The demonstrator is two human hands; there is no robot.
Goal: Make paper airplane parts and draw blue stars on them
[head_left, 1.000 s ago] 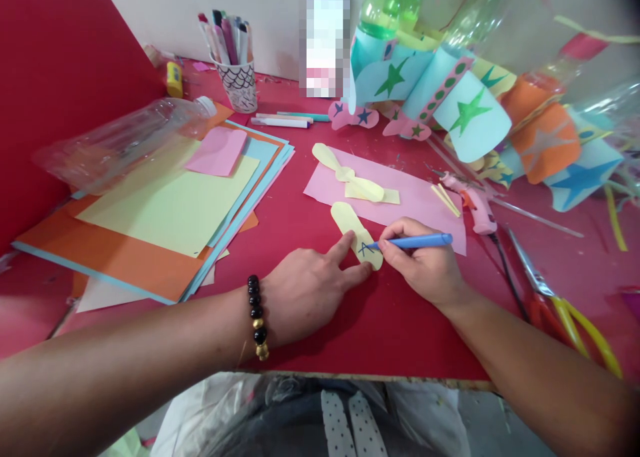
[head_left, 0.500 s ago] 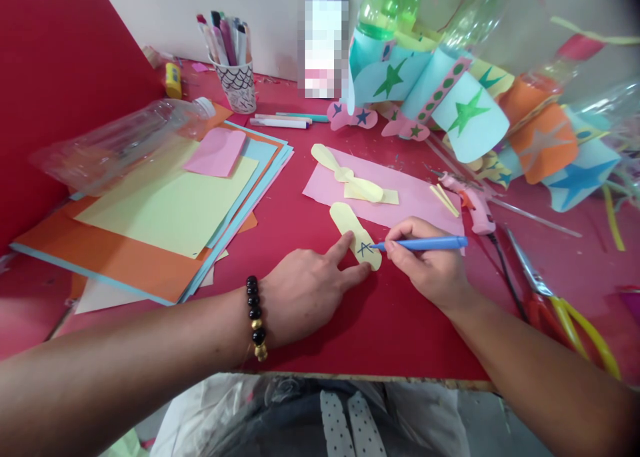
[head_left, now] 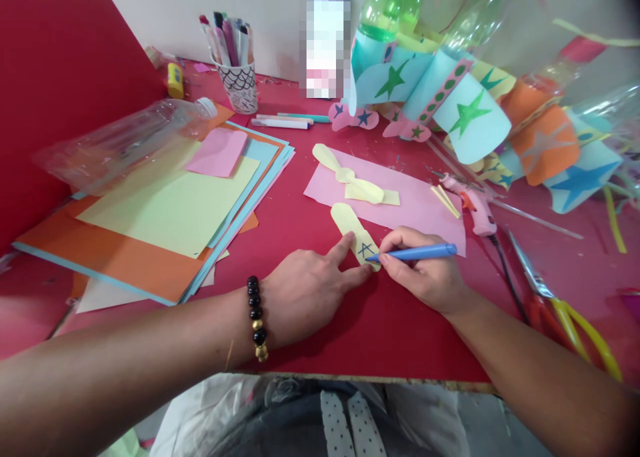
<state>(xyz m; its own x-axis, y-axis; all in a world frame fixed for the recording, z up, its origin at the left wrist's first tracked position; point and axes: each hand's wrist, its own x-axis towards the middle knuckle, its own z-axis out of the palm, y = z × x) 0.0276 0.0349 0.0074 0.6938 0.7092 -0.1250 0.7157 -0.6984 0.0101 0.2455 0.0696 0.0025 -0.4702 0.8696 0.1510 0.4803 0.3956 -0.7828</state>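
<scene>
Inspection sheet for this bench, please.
Surface: red tabletop, small scraps toward the back.
Work items: yellow round-ended paper strip with dark pen lines; slim blue marker.
Clutter: clear plastic bottle lying across stacked coloured paper; yellow-and-red-handled metal scissors.
Hands: left hand pressing strip; right hand holding marker, tip at strip.
Cables: black cable from pink glue gun, passing near scissors.
Surroundings: whitish wall; paper-decorated plastic bottles, back right.

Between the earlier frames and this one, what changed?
The right hand has shifted slightly nearer, bringing the tip of the blue marker toward the near end of the yellow strip, by the star-like drawing. Nothing was taken hold of or let go. The left hand keeps two fingers on the strip; the propeller-shaped paper and scissors lie as before.
</scene>
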